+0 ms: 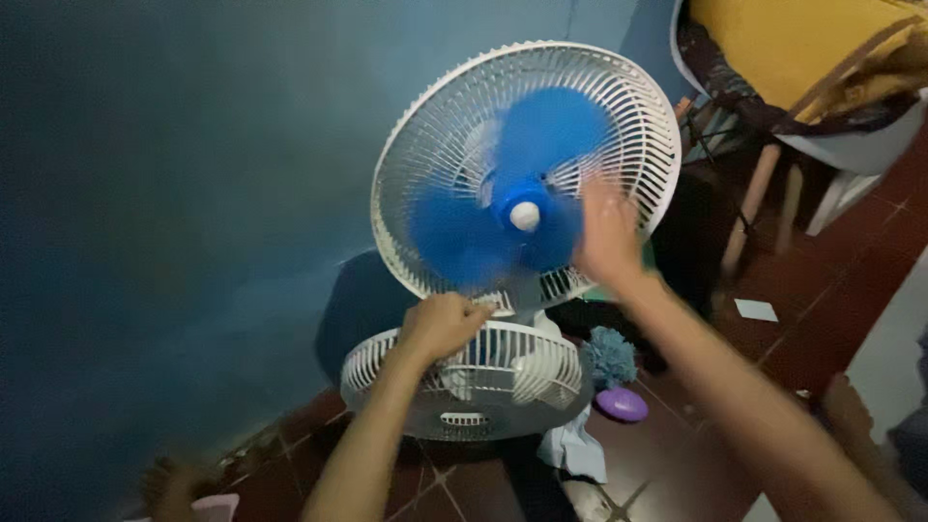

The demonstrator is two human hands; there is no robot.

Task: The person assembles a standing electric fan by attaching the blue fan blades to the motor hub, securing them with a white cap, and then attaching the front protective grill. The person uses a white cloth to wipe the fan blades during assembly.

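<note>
Against the blue wall: fan [527, 174], front grille [483, 382] already removed, blue blade [503, 203] still mounted. Grille rim is gripped by closed left hand [443, 324]; blade is touched by open right hand [607, 232].

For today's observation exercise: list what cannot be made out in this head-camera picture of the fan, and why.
- Right hand: motion-blurred over the round white wire rear guard; its grip is unclear.
- Blue three-blade plastic propeller: edges smeared.
- Left hand: fist hides where it meets the detached white front grille.
- Fan stand: hidden behind that grille.
- Purple oval object: too dim to identify.
</note>
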